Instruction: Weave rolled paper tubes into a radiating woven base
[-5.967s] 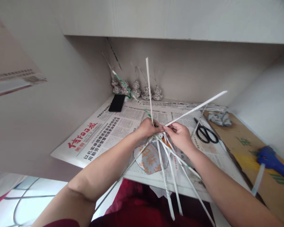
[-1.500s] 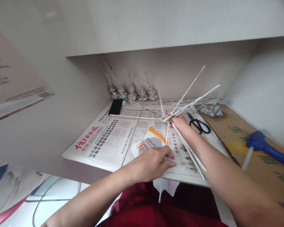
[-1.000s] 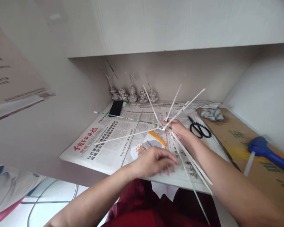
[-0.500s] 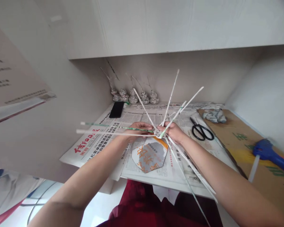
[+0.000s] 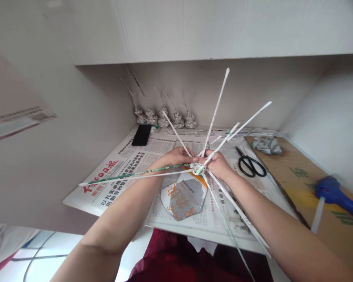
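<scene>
Between my hands is a small woven piece of rolled newspaper [image 5: 199, 168], with several long paper sticks fanning out from its middle. My left hand [image 5: 179, 156] pinches its far left edge, with the thumb and fingers closed near the centre. On the other side my right hand [image 5: 217, 163] grips the piece, fingers closed around the bases of the sticks. A green-patterned paper stick [image 5: 135, 172] and a white one stretch left over my left forearm. Beneath the weave, a grey cardboard polygon [image 5: 184, 197] with orange print lies on the newspaper [image 5: 123, 156].
Several gourd-shaped woven paper pieces [image 5: 176, 120] stand along the back wall by a black phone [image 5: 141, 135]. A bundle of paper sticks [image 5: 250, 132] lies behind. To the right are black scissors [image 5: 250, 164], a crumpled grey cloth [image 5: 267, 145] and a blue glue gun [image 5: 335, 194] on cardboard.
My left hand has moved in to meet my right at the weave. The left-pointing sticks have swung lower and drawn together. The view has shifted slightly.
</scene>
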Demonstrator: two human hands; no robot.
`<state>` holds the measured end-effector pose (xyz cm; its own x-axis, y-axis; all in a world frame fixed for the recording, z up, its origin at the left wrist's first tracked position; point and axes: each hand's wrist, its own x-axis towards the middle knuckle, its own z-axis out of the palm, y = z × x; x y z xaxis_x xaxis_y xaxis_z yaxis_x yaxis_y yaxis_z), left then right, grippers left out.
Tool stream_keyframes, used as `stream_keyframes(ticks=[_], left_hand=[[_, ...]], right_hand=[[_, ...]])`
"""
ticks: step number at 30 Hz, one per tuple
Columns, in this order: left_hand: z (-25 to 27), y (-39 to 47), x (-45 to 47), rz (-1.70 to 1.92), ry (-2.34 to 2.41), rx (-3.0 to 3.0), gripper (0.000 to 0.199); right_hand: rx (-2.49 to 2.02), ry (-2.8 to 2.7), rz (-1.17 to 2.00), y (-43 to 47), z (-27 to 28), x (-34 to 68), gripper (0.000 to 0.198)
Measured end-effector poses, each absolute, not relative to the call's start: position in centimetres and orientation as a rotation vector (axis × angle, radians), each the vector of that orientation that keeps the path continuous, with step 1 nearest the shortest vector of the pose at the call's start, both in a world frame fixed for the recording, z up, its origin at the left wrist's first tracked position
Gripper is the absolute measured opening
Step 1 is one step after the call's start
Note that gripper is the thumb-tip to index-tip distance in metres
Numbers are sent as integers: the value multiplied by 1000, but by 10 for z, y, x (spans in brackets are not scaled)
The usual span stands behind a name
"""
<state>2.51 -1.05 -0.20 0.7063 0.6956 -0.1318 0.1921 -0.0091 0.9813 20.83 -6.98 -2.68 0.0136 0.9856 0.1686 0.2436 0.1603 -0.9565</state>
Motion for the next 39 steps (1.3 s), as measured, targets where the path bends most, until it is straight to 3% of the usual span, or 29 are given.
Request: stream_keyframes(ticks=[13, 20, 39], left_hand=[[-15, -13, 25, 555, 977, 1390, 40], [-19, -19, 24, 574, 832, 1318, 32], [-9, -25, 28, 524, 987, 1424, 12]], right_hand=[[-1252, -1122, 1214, -70, -33, 202, 31], [-1239, -1110, 1252, -70, -34, 205, 34], [-1294, -1283, 917, -71, -36, 199, 24]])
